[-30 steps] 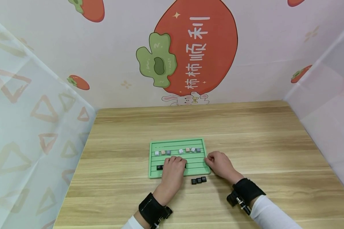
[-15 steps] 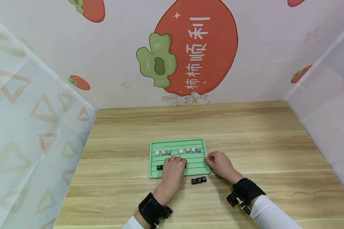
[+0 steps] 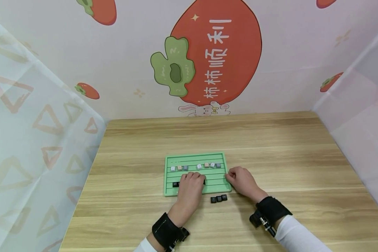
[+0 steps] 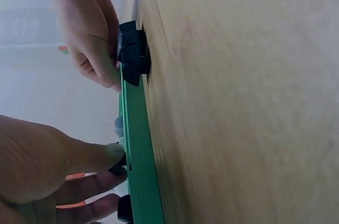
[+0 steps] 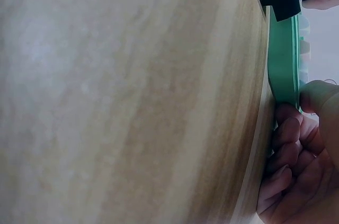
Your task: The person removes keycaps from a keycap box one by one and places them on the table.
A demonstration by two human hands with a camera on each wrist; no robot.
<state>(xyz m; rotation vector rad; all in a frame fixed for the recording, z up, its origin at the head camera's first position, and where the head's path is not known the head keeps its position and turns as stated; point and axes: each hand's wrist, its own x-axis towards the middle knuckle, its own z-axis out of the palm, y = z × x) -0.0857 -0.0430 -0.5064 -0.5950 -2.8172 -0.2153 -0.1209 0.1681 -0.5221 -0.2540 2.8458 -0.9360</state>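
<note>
Your left hand point(image 3: 190, 189) reaches over the near half of the green tray point(image 3: 215, 182), and its thumb and fingers pinch a black keycap point(image 4: 117, 168) at the near side; you cannot tell from these views whether it is fully seated. A second black keycap point(image 3: 174, 184) sits in the tray just left of that hand, with part of its row hidden beneath your fingers. Your right hand point(image 3: 243, 182) grips the tray's right edge, thumb on the rim and the other fingers curled in against the side.

The tray lies flat on the wood-grain table point(image 3: 129, 157). Farther back in it, you have a white, a tan and a grey keycap as a left group point(image 3: 179, 168), then a gap, then four more in white, tan, white and grey as a right group point(image 3: 209, 165). Three black keycaps point(image 3: 219, 198) rest side by side on the table, just off the tray's near edge, between your wrists.
</note>
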